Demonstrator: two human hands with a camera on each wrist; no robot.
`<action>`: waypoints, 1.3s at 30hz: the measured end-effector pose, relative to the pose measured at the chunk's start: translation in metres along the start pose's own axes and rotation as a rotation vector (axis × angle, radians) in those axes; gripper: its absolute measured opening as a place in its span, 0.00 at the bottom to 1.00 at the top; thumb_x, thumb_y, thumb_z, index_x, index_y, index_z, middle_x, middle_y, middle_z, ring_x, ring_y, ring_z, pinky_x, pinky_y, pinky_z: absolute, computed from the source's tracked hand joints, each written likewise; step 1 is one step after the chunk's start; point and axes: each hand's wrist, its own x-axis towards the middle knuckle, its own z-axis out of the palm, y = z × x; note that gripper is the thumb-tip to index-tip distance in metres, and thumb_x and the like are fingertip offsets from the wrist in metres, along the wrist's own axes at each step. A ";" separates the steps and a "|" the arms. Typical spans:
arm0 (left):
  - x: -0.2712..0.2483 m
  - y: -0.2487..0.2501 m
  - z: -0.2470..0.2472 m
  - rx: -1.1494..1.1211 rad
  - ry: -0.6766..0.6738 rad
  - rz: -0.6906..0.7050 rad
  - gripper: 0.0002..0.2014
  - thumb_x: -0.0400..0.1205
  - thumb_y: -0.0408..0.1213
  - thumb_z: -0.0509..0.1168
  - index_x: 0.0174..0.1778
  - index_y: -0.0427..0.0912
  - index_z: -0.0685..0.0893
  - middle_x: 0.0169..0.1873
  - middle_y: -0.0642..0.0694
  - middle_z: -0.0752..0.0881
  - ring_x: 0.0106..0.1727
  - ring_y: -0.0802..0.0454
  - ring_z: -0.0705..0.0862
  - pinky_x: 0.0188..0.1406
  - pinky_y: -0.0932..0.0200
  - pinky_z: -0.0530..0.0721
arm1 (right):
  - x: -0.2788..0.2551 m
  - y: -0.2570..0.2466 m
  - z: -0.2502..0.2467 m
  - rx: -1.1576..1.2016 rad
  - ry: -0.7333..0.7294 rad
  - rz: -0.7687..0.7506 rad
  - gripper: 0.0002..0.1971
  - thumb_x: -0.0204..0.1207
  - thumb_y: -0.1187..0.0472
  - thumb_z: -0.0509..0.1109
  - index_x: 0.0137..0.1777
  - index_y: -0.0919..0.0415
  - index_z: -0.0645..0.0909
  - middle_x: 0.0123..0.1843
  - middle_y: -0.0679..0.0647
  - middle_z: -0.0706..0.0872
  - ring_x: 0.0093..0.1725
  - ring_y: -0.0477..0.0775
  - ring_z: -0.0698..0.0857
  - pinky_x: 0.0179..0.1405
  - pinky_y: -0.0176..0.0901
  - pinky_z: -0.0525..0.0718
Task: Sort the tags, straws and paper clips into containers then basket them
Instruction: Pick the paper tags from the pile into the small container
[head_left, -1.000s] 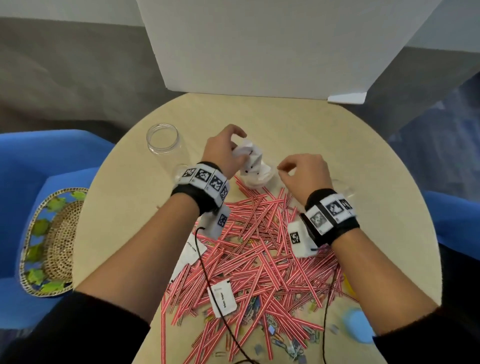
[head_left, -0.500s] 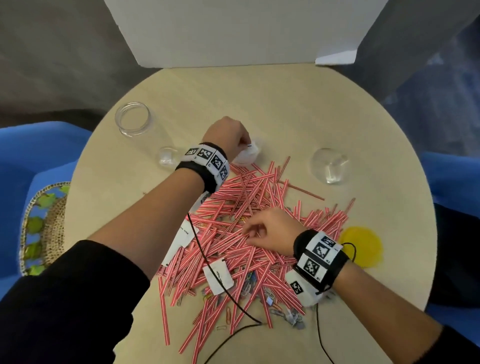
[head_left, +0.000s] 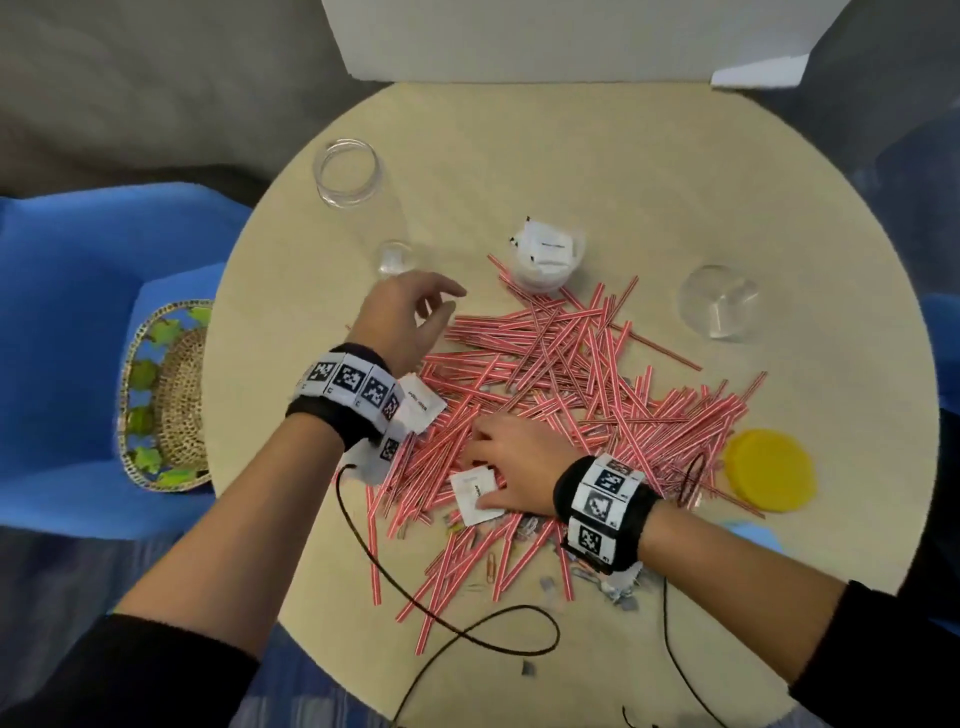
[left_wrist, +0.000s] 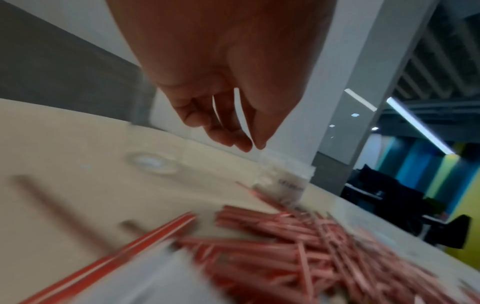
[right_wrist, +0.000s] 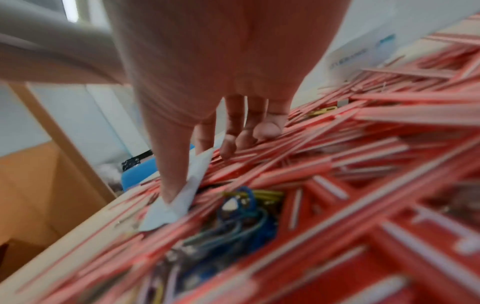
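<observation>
Red straws cover my surface; my right hand pinches a white tag, my left hand hangs loose, fingers relaxed, holding nothing

The left hand has left the tag container; right hand now touches a tag.

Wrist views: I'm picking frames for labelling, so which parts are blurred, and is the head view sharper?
Left wrist view: the red-and-white striped paper straws smear with motion and the left hand is soft. Right wrist view: straws and coloured wire paper clips streak heavily; the small white paper tag stays readable. Head view: mostly sharp, the round beige table bowed by the wide lens.
</observation>
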 end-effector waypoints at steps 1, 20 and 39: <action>-0.013 -0.011 -0.004 0.018 -0.020 -0.083 0.05 0.81 0.42 0.69 0.50 0.54 0.89 0.36 0.55 0.85 0.36 0.59 0.81 0.43 0.57 0.83 | 0.001 0.000 0.002 0.016 -0.003 0.008 0.23 0.74 0.44 0.75 0.65 0.52 0.81 0.62 0.51 0.79 0.62 0.51 0.76 0.60 0.48 0.80; -0.088 -0.033 0.025 0.183 -0.004 -0.610 0.25 0.65 0.57 0.81 0.51 0.47 0.86 0.43 0.47 0.90 0.44 0.47 0.88 0.45 0.55 0.87 | -0.023 0.025 -0.029 0.468 0.237 0.292 0.08 0.78 0.62 0.72 0.55 0.54 0.87 0.47 0.50 0.88 0.42 0.55 0.87 0.40 0.49 0.88; -0.034 0.042 -0.003 -0.296 -0.101 -0.200 0.13 0.67 0.48 0.82 0.35 0.43 0.91 0.30 0.49 0.90 0.31 0.56 0.85 0.31 0.65 0.82 | -0.022 0.053 -0.097 0.744 0.450 0.214 0.11 0.74 0.57 0.79 0.55 0.57 0.91 0.54 0.47 0.91 0.43 0.51 0.90 0.41 0.49 0.90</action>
